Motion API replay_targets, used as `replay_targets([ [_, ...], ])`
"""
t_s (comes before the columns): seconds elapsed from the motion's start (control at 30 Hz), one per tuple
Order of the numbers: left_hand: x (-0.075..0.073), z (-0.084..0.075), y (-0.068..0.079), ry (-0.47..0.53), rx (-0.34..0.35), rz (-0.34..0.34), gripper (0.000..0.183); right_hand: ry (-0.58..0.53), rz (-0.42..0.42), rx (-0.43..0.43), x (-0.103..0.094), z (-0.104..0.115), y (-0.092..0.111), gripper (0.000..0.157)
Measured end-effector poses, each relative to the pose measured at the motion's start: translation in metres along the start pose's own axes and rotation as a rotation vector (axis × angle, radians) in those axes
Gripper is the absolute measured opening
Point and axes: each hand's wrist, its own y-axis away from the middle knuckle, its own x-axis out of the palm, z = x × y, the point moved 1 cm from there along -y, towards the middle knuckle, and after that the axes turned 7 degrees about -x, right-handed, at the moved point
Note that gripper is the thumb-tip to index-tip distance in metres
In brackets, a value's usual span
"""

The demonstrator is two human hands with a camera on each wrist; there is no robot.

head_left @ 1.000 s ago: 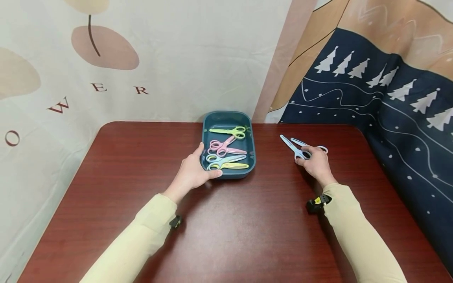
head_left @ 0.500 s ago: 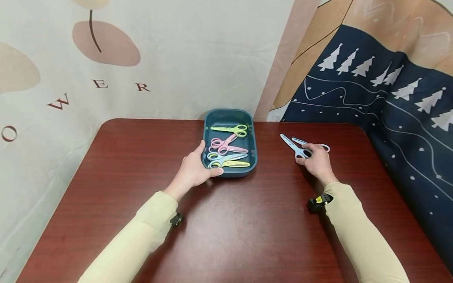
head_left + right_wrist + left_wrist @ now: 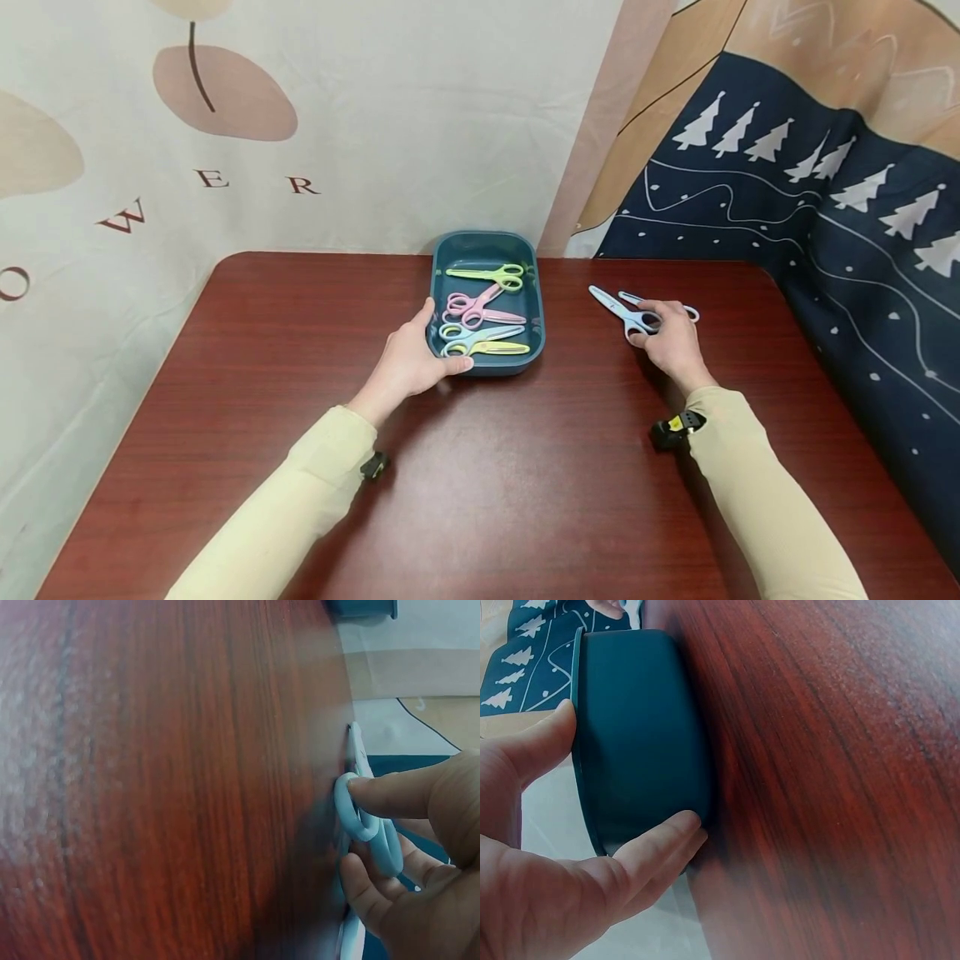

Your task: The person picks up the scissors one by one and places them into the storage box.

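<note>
A dark teal plastic tray [image 3: 483, 248] holds several child-size scissors in green, pink, blue and yellow. My left hand [image 3: 411, 354] holds its near left corner, thumb at the rim and fingers along the outer wall. The left wrist view shows those fingertips [image 3: 686, 820] low on the tray's side [image 3: 637, 727]. On the right, my right hand [image 3: 672, 340] pinches the handle of light-blue scissors [image 3: 609, 302], their blades pointing to the far left. Another light-blue pair [image 3: 631, 298] lies behind, partly hidden by the hand. From the right wrist, the thumb presses one finger loop [image 3: 343, 804].
The reddish-brown wooden table [image 3: 525, 483] ends at a far edge just behind the tray. A pale printed cloth [image 3: 375, 125] hangs behind it. A navy tree-patterned cloth [image 3: 750, 200] drapes along the right side.
The light-blue scissors in my right hand have slid slightly left, apart from the other pair. My left hand stays on the tray. The head view shifted a little early on.
</note>
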Motion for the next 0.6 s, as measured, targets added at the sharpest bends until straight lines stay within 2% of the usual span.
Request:
replay_targets([
  [0.3, 0.0002, 0.0005, 0.0006, 0.009, -0.001, 0.01, 0.115, 0.042, -0.017, -0.005, -0.0026, 0.0018, -0.0011, 0.059],
  [0.6, 0.0002, 0.0006, 0.0009, 0.012, -0.003, 0.011, 0.115, 0.016, -0.029, -0.021, -0.0032, 0.0035, -0.0013, 0.063],
])
